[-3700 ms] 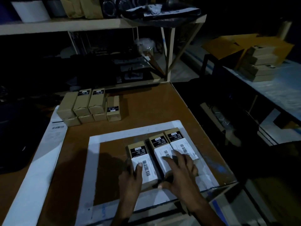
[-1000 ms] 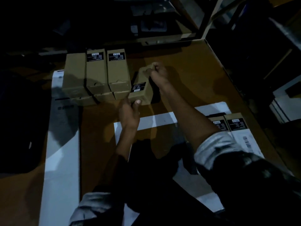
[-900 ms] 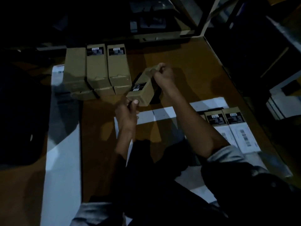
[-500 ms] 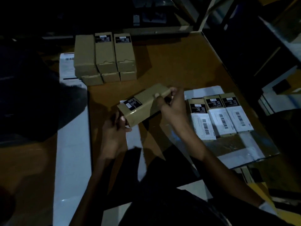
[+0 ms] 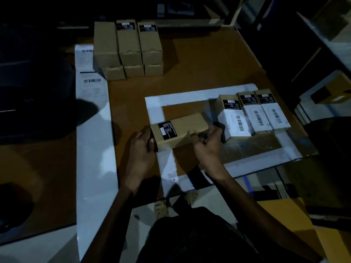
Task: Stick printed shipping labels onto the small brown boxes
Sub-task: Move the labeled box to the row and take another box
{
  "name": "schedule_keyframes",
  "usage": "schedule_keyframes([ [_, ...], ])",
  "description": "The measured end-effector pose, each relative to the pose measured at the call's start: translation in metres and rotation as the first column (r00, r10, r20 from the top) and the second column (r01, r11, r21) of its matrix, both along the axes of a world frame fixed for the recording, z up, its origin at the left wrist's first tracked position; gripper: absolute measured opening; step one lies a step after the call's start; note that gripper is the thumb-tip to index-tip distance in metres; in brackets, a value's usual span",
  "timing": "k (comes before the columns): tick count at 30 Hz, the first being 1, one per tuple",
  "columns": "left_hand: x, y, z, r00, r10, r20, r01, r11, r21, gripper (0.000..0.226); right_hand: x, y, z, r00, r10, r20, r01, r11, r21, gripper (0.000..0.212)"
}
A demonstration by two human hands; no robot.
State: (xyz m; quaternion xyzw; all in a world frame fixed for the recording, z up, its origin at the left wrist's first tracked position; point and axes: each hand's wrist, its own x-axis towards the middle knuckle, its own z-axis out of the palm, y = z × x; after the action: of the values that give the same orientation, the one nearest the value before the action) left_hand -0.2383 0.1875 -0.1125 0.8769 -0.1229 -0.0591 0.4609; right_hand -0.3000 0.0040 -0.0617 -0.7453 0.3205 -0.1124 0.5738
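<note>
A small brown box (image 5: 187, 128) with a black sticker near its left end lies crosswise inside the white-taped square (image 5: 154, 109) on the table. My left hand (image 5: 141, 149) grips its left end and my right hand (image 5: 207, 144) grips its right end. It has no white label on top. Just right of it stand three brown boxes (image 5: 253, 112) side by side, each with a white barcode label. A stack of unlabelled brown boxes (image 5: 129, 48) stands at the table's far left.
A long white strip of printed label sheets (image 5: 93, 118) runs down the table's left side, a barcode showing near its far end. The brown table (image 5: 201, 69) ends at right and near edges; floor and my sandalled feet show below. Dark shelving lies behind and right.
I took one box from the far stack with both hands and brought it toward me, lowering it into the taped square beside the three labelled boxes.
</note>
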Motion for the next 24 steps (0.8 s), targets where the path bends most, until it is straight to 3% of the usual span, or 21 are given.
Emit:
schedule_keyframes([
  [6, -0.016, 0.003, -0.001, 0.997, 0.03, -0.073, -0.033, 0.999, -0.042, 0.048, -0.024, -0.006, -0.012, 0.992, 0.12, -0.037, -0.121, 0.992, -0.022, 0.042],
  [10, -0.039, 0.006, 0.004, 0.99, 0.068, -0.123, -0.084, 0.988, -0.13, 0.045, -0.036, -0.002, -0.008, 0.985, 0.17, -0.002, -0.169, 0.977, -0.131, 0.052],
  [15, -0.075, 0.006, 0.03, 0.984, 0.18, -0.003, -0.178, 0.972, -0.15, 0.034, -0.051, 0.013, 0.011, 0.971, 0.237, 0.028, -0.222, 0.939, -0.263, 0.079],
  [20, -0.107, 0.027, 0.047, 0.925, 0.371, -0.089, -0.381, 0.9, -0.21, 0.035, -0.065, 0.036, 0.018, 0.91, 0.398, 0.113, -0.372, 0.908, -0.194, 0.063],
  [24, -0.118, 0.062, 0.05, 0.929, 0.368, 0.034, -0.363, 0.926, -0.1, 0.038, -0.072, 0.058, 0.018, 0.822, 0.561, 0.098, -0.559, 0.828, -0.047, 0.037],
])
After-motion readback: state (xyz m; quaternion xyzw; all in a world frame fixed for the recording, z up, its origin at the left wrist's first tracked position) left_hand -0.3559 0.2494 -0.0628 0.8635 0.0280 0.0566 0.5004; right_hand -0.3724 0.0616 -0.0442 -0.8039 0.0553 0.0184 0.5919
